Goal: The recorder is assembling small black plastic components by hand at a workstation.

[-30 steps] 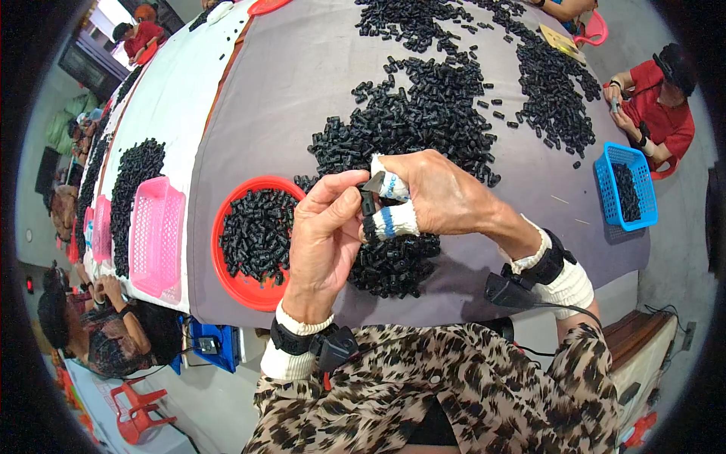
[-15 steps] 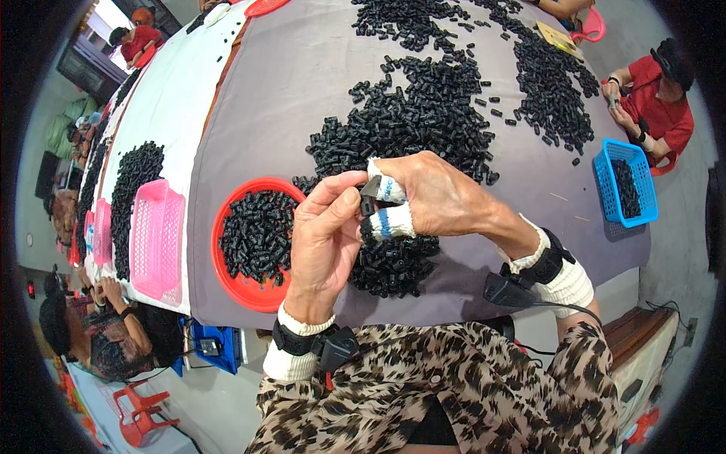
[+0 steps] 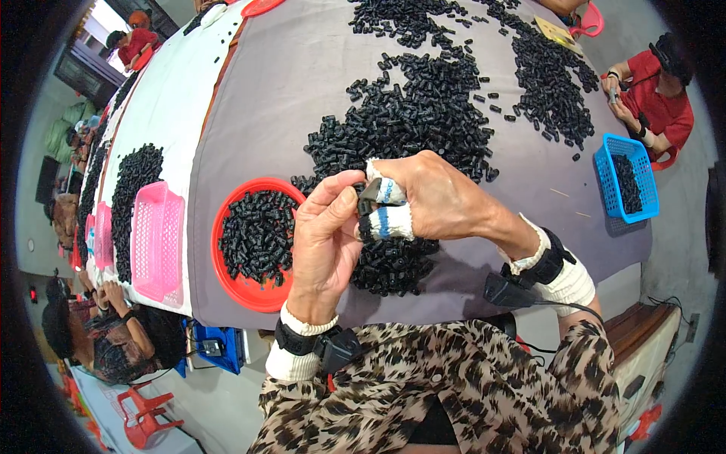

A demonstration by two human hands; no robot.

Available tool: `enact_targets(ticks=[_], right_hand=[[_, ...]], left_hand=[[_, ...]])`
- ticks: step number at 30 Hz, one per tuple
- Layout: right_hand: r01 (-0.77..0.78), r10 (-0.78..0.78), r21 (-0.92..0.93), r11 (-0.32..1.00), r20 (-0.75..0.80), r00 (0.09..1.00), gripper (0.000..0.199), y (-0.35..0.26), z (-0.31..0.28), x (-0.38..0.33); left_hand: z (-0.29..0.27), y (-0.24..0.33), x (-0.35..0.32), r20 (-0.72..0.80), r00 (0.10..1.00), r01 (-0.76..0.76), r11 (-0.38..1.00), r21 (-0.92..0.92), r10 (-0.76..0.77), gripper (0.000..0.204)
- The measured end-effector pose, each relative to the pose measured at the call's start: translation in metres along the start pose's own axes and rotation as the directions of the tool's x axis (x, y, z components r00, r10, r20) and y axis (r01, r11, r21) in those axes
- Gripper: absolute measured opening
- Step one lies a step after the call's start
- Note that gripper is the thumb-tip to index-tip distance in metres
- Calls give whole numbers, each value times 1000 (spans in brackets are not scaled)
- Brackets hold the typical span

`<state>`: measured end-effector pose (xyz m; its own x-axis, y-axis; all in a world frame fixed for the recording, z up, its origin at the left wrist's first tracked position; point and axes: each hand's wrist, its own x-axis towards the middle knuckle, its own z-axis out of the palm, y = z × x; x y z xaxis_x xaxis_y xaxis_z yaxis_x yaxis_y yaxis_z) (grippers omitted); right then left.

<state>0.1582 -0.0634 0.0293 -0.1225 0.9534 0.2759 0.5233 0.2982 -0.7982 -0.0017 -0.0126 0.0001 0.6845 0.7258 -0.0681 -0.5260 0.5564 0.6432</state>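
Grey tablecloth (image 3: 280, 98) | black heap (image 3: 423, 117) | left grip (image 3: 325, 234) pinching black piece (image 3: 365, 206) | right grip (image 3: 435, 193) holding blade (image 3: 371, 190) | floor (image 3: 231, 401)

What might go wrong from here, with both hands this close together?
What looks like a grey blade in the right hand could slip and nick the left hand, whose thumb is unwrapped. The small black part might also pop loose and get lost in the black pile.

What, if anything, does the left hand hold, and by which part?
The left hand holds a small black piece in its fingers; the gripped part is hidden.
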Motion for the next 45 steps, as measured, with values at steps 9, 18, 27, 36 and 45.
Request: enact_targets(ticks=[9,18,27,36,45], right_hand=[[-26,26,45,999,1,1000,35,1,-2,-1],[-20,20,-9,1000,4,1000,31,6,-1,-2],[-3,4,-22,1000,44,999,27,8,2,-2],[-61,62,28,998,-69,996,26,3,0,-3],[-64,73,79,995,-114,991,30,7,1,-3]], left_hand=[[-1,-2,0,48,999,-1,999,-47,3,20],[1,-4,2,-1,1000,-18,1000,-14,18,19],[-2,-5,2,-17,999,-32,999,15,32,20],[6,-3,4,18,1000,2,997,-79,0,22],[1,-2,9,56,998,23,1000,5,-23,20]])
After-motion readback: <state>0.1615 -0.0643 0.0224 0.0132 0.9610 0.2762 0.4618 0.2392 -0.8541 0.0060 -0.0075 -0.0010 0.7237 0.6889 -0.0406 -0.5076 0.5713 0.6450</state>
